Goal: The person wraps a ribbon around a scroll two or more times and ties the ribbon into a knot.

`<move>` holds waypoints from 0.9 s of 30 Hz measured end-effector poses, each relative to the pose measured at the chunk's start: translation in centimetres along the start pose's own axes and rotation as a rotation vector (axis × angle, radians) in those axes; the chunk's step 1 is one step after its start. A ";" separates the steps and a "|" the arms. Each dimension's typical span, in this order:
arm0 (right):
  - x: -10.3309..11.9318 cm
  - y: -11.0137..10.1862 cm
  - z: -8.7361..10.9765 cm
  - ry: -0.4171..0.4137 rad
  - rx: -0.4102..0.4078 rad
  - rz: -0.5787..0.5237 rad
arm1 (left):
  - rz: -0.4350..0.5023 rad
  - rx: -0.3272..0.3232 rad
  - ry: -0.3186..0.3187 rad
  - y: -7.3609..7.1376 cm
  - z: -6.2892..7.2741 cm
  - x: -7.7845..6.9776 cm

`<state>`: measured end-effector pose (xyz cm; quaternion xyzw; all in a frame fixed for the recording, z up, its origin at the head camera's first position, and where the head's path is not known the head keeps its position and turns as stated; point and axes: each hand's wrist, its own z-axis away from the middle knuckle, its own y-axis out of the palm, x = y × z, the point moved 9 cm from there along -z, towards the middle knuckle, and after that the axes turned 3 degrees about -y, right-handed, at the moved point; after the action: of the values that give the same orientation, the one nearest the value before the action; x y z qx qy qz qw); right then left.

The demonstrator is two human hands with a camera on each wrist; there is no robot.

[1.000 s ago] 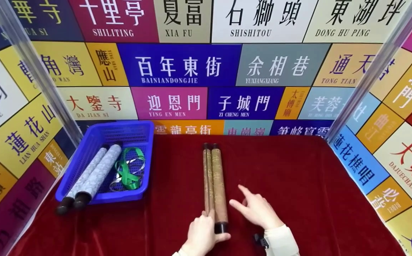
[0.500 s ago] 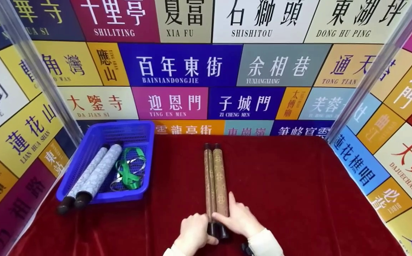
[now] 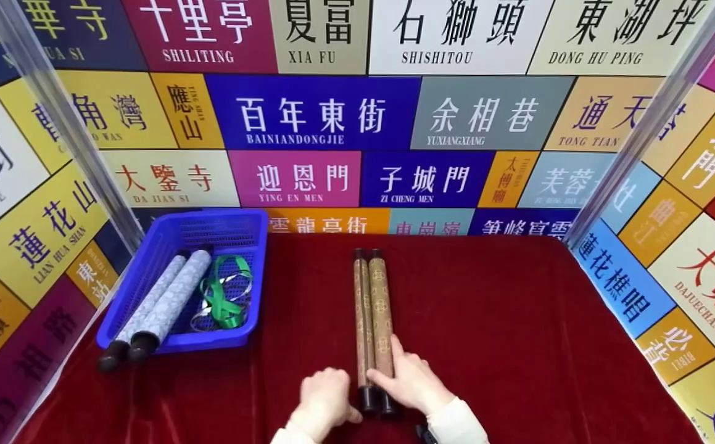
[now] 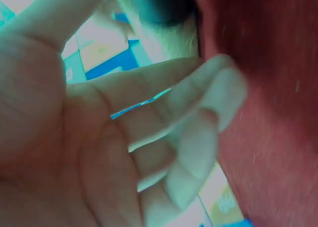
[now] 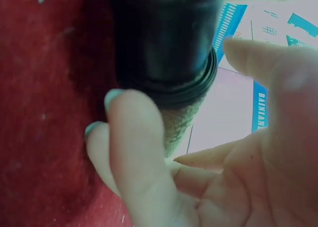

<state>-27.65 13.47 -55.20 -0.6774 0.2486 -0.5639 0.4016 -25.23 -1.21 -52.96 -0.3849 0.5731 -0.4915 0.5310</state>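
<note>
Two brown patterned scrolls with black end knobs lie side by side on the red cloth in the head view: a left scroll (image 3: pixel 362 320) and a right scroll (image 3: pixel 382 308). My right hand (image 3: pixel 416 379) straddles the lower part of the right scroll, thumb over its top and fingers along its right side. The right wrist view shows fingers and thumb about the black knob (image 5: pixel 166 43). Left of the scrolls, my left hand (image 3: pixel 325 398) is held apart from them. Its fingers (image 4: pixel 196 137) bend loosely around nothing in the left wrist view.
A blue plastic basket (image 3: pixel 257 271) stands at the left, with two pale blue scrolls (image 3: pixel 175 296) leaning over its front rim. Green ribbon (image 3: pixel 224 296) lies inside it. Red cloth (image 3: pixel 505 296) covers the table. Sign-printed panels (image 3: pixel 308 117) rise behind and at both sides.
My right hand has come left onto the right scroll. Both scrolls have shifted slightly toward me at their near ends. My left hand has let go and drawn away to the left.
</note>
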 end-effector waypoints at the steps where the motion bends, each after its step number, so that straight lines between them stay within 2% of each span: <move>1: 0.1 0.0 0.0 -0.005 -0.011 -0.003 | 0.010 -0.024 -0.020 -0.6 0.0 0.6; 2: 0.3 0.0 0.1 -0.010 -0.022 0.001 | 0.021 -0.064 -0.039 -1.4 -0.1 1.3; 4: 0.6 0.1 0.2 -0.009 -0.036 0.011 | 0.062 -0.193 -0.076 -3.5 -0.1 2.9; 8: 1.0 0.7 0.7 0.038 -0.034 0.045 | 0.165 -0.532 -0.135 -8.2 0.6 6.3; 10: 1.1 1.2 0.9 0.065 -0.019 0.068 | 0.209 -0.679 -0.155 -10.0 1.1 8.0; 12: 1.1 1.7 1.0 0.085 -0.007 0.089 | 0.240 -0.767 -0.178 -10.9 1.4 9.9; 15: 0.9 2.3 1.2 0.099 0.001 0.102 | 0.284 -0.799 -0.224 -11.0 1.5 12.6; 19: 1.0 2.6 1.2 0.094 0.007 0.065 | 0.301 -0.726 -0.280 -9.7 1.0 15.2; 24: 1.1 2.9 1.1 0.092 0.047 0.001 | 0.258 -0.635 -0.288 -8.4 0.6 16.1; 27: 1.3 3.0 0.9 0.084 0.070 -0.012 | 0.233 -0.631 -0.276 -8.4 0.8 16.1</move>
<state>-26.08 11.01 -57.03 -0.6402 0.2414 -0.6025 0.4108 -27.40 -18.68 -48.44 -0.5247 0.6595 -0.1702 0.5107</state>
